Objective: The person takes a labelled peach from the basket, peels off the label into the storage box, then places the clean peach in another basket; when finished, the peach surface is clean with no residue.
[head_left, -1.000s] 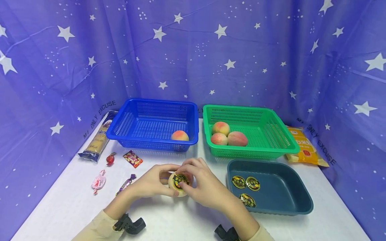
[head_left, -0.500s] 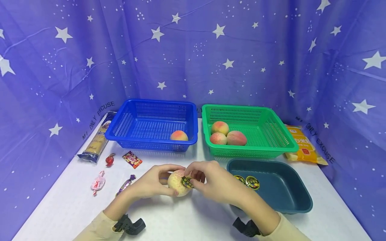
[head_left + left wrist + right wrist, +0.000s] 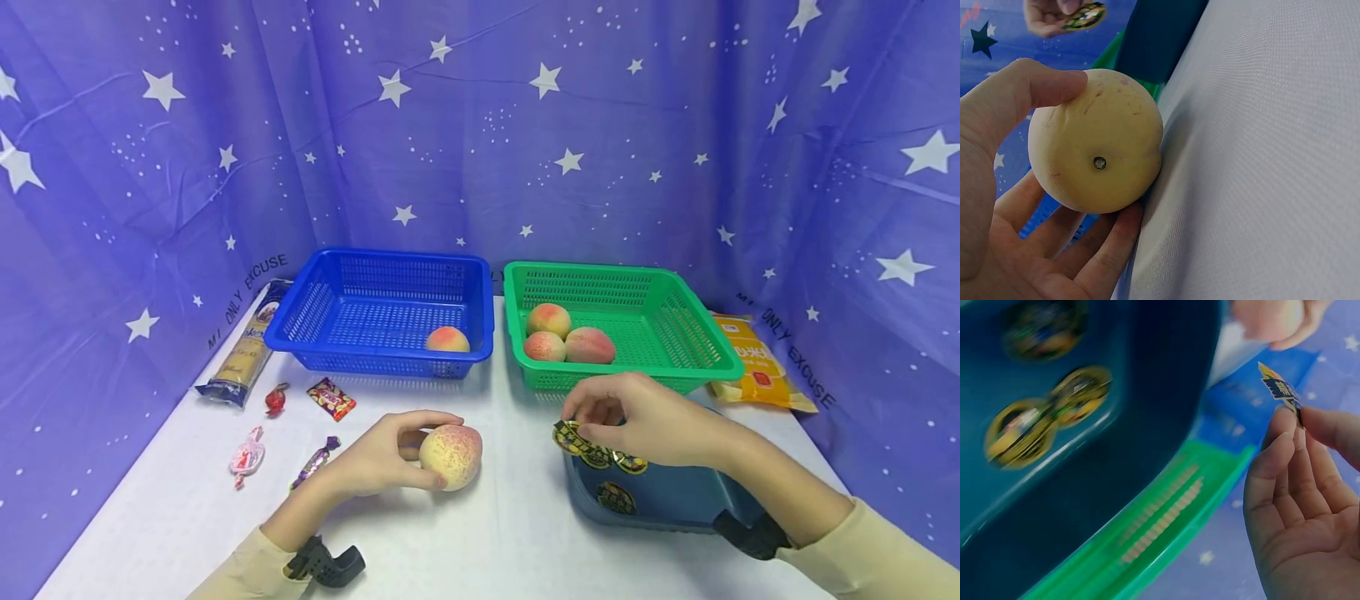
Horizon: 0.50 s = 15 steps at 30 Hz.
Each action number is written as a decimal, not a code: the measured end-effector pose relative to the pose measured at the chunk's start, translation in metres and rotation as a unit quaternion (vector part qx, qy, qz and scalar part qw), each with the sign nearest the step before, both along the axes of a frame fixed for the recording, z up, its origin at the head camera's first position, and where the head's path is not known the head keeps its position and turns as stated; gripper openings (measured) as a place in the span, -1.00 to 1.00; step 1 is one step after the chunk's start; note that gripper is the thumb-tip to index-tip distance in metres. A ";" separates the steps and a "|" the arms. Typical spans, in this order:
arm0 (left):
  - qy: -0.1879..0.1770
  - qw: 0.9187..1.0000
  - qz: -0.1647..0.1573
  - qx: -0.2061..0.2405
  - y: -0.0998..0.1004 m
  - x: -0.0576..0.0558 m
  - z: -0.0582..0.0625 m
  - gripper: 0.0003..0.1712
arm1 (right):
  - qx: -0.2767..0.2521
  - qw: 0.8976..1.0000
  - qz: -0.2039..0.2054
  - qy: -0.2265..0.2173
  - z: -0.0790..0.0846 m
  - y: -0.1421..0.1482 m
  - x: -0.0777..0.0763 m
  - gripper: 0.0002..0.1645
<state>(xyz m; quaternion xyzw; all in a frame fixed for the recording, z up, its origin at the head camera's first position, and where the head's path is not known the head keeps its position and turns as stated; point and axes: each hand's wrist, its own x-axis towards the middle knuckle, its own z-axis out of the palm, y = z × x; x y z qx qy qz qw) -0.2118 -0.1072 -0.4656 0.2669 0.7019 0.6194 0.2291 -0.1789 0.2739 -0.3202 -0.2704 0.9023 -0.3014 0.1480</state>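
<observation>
A yellow-pink peach [image 3: 450, 457] rests on the white table, and my left hand [image 3: 387, 454] grips it with the thumb on the near side. In the left wrist view the peach [image 3: 1100, 147] shows its small stem pit and a bare skin. My right hand [image 3: 637, 421] pinches a black-and-gold sticker [image 3: 572, 438] between thumb and fingertips, over the left rim of a dark teal basin [image 3: 585, 512]. The right wrist view shows the pinched sticker [image 3: 1280, 389] edge-on. Several similar stickers [image 3: 1022, 432] lie on the basin's floor.
A blue basket [image 3: 375, 362] holds one peach [image 3: 447, 338]; a green basket [image 3: 637, 377] holds three. On the left lie several wrapped candies [image 3: 331, 398] and a long pasta packet [image 3: 243, 350]. An orange packet [image 3: 757, 367] is beside the green basket.
My right hand has peeled the sticker off the peach and carried it right to the basin. The left hand has kept its grip on the peach in place.
</observation>
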 end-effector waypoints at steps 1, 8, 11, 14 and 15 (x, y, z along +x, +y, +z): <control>0.000 1.000 -0.001 0.000 0.000 0.000 0.000 -0.09 | 0.004 1.000 -0.001 0.000 0.000 0.007 0.000 -0.79; 0.001 1.000 -0.001 0.002 -0.001 0.000 0.000 -0.10 | 0.056 0.998 -0.016 -0.014 -0.009 0.057 -0.004 -0.88; 0.001 1.000 -0.003 0.006 -0.001 0.000 0.000 -0.10 | 0.073 0.997 -0.020 -0.022 -0.019 0.077 -0.005 -0.89; 0.000 1.000 -0.006 0.007 0.000 0.001 0.000 -0.10 | 0.085 0.995 -0.032 -0.034 -0.028 0.093 -0.005 -0.90; 0.000 1.000 -0.006 0.007 0.000 0.001 0.000 -0.10 | 0.088 0.995 -0.037 -0.038 -0.031 0.098 -0.005 -0.90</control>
